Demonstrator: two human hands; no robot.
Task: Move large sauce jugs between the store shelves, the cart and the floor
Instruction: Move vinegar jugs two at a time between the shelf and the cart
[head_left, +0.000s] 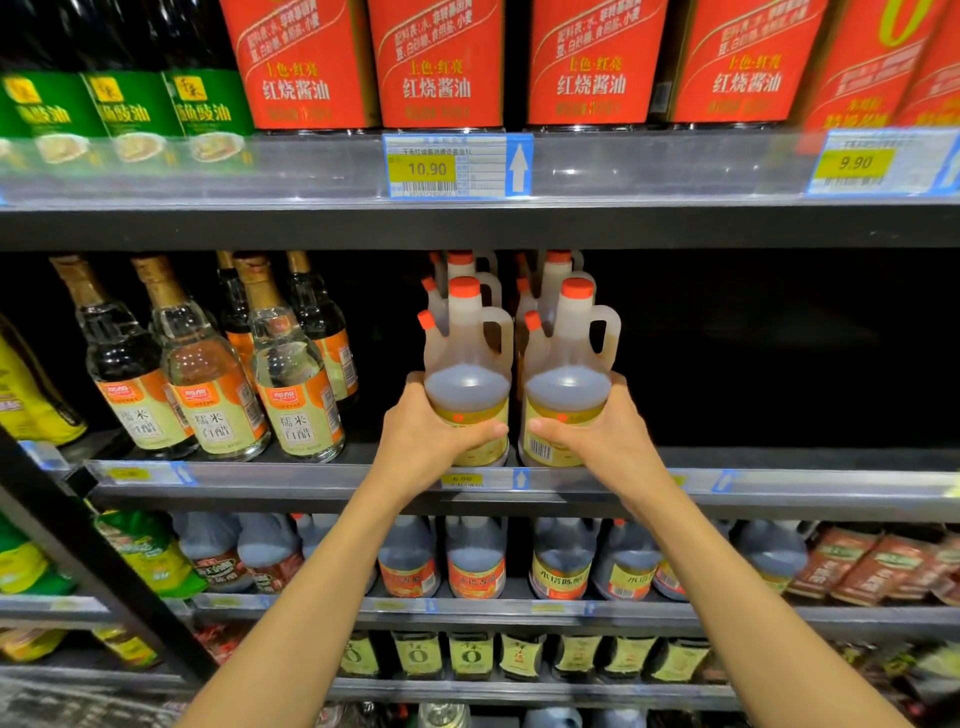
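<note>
Head view: two pale jugs with orange caps stand side by side at the front edge of the middle shelf (311, 475), near the centre of the frame. The left hand (428, 439) wraps round the lower body of the left jug (467, 374), thumb across its yellow label; the right hand (597, 434) grips the right jug (569, 376) the same way. Both jugs are upright, long axis running from 6 to 12 o'clock, caps at 12, with each handle on the 3 o'clock side and a small spout at 10. More jugs of the same kind (556, 270) stand directly behind them, and the shelf towards 3 o'clock is dark and looks bare. Whether these two are being set down or lifted off cannot be told; their bases look to be at the shelf lip. No cart or floor shows, so I judge the task somewhere midway, with shelf handling in hand and any cart or floor transfers not evidenced.
</note>
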